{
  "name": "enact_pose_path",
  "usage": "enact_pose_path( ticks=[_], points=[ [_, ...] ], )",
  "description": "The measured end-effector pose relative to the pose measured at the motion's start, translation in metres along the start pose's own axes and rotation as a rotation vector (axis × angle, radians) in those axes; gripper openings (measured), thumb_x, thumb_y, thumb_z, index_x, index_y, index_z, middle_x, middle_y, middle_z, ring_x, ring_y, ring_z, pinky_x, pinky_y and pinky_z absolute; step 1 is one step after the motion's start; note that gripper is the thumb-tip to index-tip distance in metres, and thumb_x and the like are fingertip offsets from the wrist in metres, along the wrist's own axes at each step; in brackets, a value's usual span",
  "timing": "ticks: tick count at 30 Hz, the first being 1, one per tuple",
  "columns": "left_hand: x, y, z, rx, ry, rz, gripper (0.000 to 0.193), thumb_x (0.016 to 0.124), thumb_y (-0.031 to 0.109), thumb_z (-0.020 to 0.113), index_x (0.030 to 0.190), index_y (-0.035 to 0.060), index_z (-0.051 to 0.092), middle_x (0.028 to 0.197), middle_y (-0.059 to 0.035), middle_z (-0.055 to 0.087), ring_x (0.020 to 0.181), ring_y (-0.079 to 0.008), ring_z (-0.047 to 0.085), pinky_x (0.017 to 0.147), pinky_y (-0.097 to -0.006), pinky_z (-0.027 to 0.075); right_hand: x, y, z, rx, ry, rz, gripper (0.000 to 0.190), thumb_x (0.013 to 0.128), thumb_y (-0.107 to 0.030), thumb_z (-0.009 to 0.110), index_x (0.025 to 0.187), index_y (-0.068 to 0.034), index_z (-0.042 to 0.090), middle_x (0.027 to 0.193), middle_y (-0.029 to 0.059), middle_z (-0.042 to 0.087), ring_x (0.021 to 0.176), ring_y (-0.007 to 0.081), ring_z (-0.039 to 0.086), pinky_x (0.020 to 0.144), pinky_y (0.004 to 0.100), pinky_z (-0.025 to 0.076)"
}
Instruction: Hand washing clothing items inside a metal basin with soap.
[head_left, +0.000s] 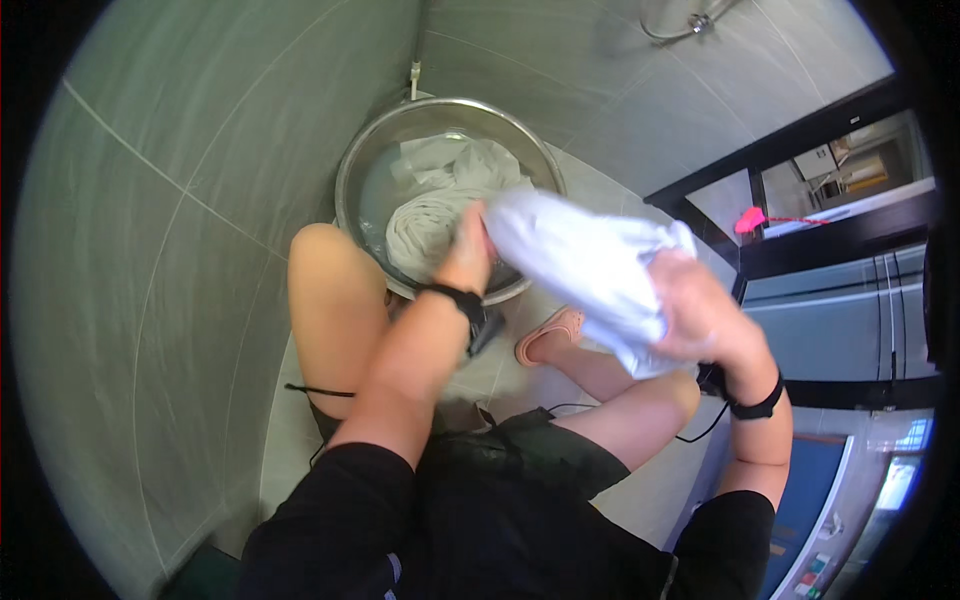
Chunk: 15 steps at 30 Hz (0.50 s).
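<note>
A bundle of white wet-looking cloth hangs in the air between my hands, blurred by motion. My right hand grips its right end, above my right knee. At the other end, my left hand holds the cloth over the rim of a round metal basin; its fingers are partly hidden. Inside the basin, a coiled roll of white cloth and looser white fabric lie in cloudy water.
Grey tiled walls rise to the left and behind the basin. A shower hose hangs at the upper right. To the right is a black-framed doorway with a pink object. My foot wears a pink clog.
</note>
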<state>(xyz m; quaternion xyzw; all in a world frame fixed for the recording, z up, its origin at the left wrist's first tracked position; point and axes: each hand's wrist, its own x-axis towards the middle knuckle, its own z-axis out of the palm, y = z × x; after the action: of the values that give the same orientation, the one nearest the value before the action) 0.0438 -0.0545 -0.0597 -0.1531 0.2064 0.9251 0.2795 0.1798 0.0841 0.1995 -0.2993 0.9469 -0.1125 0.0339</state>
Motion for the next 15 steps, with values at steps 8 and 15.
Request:
enact_pose_path(
  ticks=[8,15],
  points=[
    [0.02,0.222,0.143,0.021,-0.787,0.167,0.033,0.082,0.013,0.034,0.105,-0.0066,0.046,0.111,-0.022,0.05,0.103,-0.0313,0.051,0.094,-0.0486,0.039,0.0,0.062,-0.048,-0.371,0.543,0.225,0.041,0.06,-0.006,0.061,0.1,-0.002,0.054,0.087,0.0189,0.059,0.086,0.0369,0.055,0.076,0.0386,0.043],
    [-0.025,0.194,0.114,0.071,-0.499,0.47,0.047,0.073,0.012,0.039,0.117,-0.0042,0.043,0.113,-0.0189,0.051,0.106,-0.0337,0.05,0.094,-0.0505,0.038,0.001,0.114,0.022,-0.54,0.542,0.327,0.05,0.053,-0.007,0.067,0.101,-0.004,0.051,0.088,0.0132,0.055,0.086,0.0302,0.053,0.08,0.0395,0.039]
  ],
)
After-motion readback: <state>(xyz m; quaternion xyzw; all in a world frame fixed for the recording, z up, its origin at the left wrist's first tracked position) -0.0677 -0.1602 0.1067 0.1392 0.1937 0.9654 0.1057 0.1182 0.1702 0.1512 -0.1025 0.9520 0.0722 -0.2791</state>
